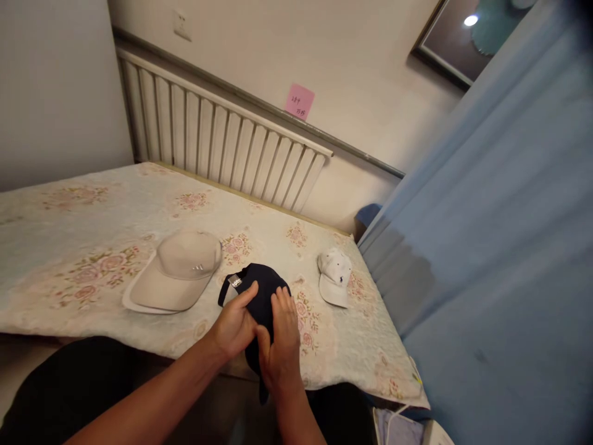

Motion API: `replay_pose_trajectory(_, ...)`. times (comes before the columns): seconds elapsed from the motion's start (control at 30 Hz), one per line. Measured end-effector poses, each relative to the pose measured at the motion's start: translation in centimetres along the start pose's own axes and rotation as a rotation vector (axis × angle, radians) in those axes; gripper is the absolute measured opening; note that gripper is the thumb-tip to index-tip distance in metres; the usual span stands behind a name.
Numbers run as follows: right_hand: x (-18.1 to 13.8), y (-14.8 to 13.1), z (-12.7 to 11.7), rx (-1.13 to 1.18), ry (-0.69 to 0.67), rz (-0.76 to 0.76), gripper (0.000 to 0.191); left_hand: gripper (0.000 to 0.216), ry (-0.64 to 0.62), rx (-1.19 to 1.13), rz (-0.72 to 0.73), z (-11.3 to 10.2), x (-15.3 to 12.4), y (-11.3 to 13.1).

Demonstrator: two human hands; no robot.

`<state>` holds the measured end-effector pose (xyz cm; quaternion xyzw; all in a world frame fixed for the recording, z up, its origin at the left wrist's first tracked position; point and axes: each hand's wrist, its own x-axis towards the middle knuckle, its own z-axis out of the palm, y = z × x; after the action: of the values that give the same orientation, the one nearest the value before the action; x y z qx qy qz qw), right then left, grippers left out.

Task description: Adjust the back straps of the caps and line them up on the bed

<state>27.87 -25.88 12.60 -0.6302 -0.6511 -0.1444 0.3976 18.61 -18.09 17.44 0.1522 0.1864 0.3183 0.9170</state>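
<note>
A dark navy baseball cap (260,298) is between my two hands, above the near edge of the bed, with its back strap and a small whitish label to the upper left. My left hand (235,326) grips it from the left, thumb on the crown and the other fingers hidden by the cloth. On the other side, my right hand (283,343) presses along the crown, fingers extended side by side and thumb near the left hand. A beige cap (185,267) rests to the left, with a white brim edge beneath it. Farther right sits a smaller white cap (334,275) with a dark emblem.
A flowered cover (167,207) spreads over the bed. Behind it, a white radiator (222,136) lines the wall, with a pink note (299,101) above. A blue curtain (486,247) hangs at the right. Below the bed's right corner stands an open box (403,426).
</note>
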Motion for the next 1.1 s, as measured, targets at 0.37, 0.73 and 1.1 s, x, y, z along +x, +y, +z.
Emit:
replay_pose_trajectory(0.37,0.5,0.4,-0.5,-0.059,0.017,-0.009,0.055,0.02,-0.006,0.061,0.058,-0.1,-0.5,-0.4)
replay_pose_trajectory(0.73,-1.1,1.2,-0.6,-0.022,0.066,0.108,0.054,0.035,-0.063,0.008,-0.017,-0.7,-0.5,-0.1)
replay_pose_trajectory(1.1,-2.2,1.0,-0.7,0.029,0.085,0.115,0.056,0.036,-0.009,-0.074,-0.032,-1.6,-0.9,0.7)
